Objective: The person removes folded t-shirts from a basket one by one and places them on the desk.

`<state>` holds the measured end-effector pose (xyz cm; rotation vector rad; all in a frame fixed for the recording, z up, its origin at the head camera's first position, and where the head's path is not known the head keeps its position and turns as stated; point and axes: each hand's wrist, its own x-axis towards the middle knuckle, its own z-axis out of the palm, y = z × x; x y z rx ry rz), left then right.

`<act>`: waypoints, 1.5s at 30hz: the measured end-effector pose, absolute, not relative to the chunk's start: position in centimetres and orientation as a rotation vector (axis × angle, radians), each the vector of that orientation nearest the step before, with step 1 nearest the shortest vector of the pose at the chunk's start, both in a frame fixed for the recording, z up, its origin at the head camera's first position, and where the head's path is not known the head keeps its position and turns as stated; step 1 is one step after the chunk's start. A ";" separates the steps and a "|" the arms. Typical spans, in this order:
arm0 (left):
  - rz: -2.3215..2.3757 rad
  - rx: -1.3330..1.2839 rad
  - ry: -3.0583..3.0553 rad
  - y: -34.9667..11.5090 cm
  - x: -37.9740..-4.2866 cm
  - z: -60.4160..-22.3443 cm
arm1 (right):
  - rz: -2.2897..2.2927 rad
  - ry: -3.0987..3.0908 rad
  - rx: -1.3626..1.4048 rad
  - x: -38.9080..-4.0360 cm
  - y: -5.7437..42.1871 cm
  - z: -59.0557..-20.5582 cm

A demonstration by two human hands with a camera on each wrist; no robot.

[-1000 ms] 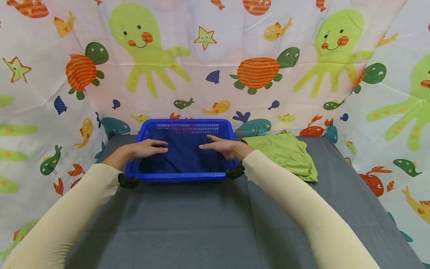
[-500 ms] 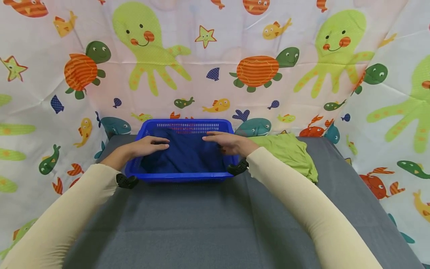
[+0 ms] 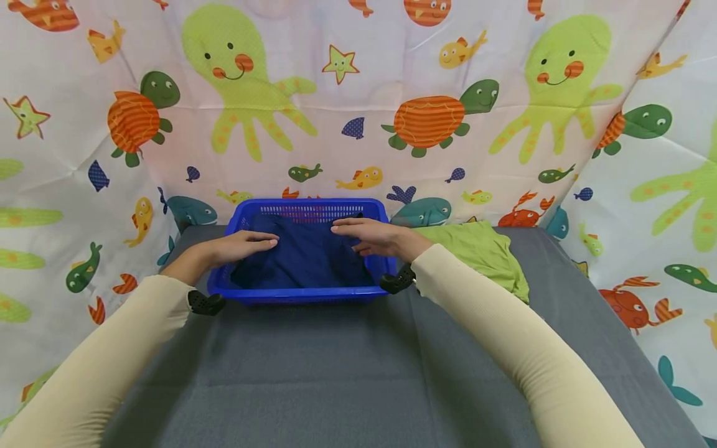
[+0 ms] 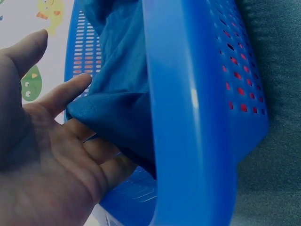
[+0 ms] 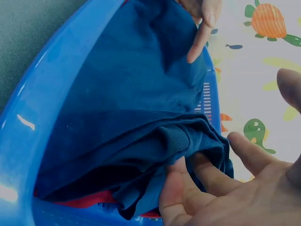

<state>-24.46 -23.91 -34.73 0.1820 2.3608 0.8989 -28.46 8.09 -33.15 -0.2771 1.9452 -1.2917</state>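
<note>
A folded navy garment (image 3: 305, 255) lies in the blue plastic basket (image 3: 308, 292) at the back of the table. My left hand (image 3: 232, 247) reaches over the basket's left end. In the left wrist view, fingers of that hand (image 4: 56, 155) go under the edge of the garment (image 4: 117, 117), while the thumb stands apart. At the opposite end is my right hand (image 3: 383, 238). Its lower fingers are tucked into the layered folds in the right wrist view, and the thumb (image 5: 290, 89) is raised clear of the cloth. Something red (image 5: 89, 200) shows beneath the garment.
To the right of the basket lies a lime green cloth (image 3: 482, 255), partly covered by the right forearm. A grey cloth (image 3: 308, 373) covers the table. Curtains printed with sea animals (image 3: 347, 93) hang behind and at both sides.
The right hand has turned and moved slightly to the left. The navy garment's right side has shifted left and a corner of it now stands up by the right fingers. The left hand has barely moved.
</note>
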 end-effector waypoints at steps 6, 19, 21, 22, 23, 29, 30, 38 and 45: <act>0.925 0.159 2.353 -24.0 -24.2 -35.1 | -1.259 1.971 -0.294 -28.1 7.9 -33.5; 0.916 0.155 2.371 -23.7 -23.2 -35.6 | -1.176 1.904 -0.060 -28.3 8.0 -36.7; 0.930 0.151 2.357 -23.6 -23.1 -35.7 | -1.136 1.895 -0.072 -28.4 8.1 -37.1; 0.936 0.151 2.349 -23.6 -23.0 -35.8 | -1.115 1.892 -0.080 -28.5 8.1 -37.2; 0.939 0.154 2.341 -23.6 -23.0 -35.9 | -1.098 1.886 -0.088 -28.5 8.1 -37.2; 0.942 0.149 2.296 -23.5 -22.9 -36.3 | -1.036 1.873 -0.152 -28.4 7.9 -37.5; 0.942 0.141 2.290 -23.5 -22.9 -36.4 | -1.027 1.879 -0.163 -28.3 7.9 -37.5; 1.002 0.105 2.211 -23.2 -23.3 -36.6 | -1.023 1.914 -0.211 -28.0 8.1 -37.9; 1.145 0.101 2.163 -23.8 -23.4 -36.6 | -1.117 1.886 -0.218 -28.0 8.3 -37.8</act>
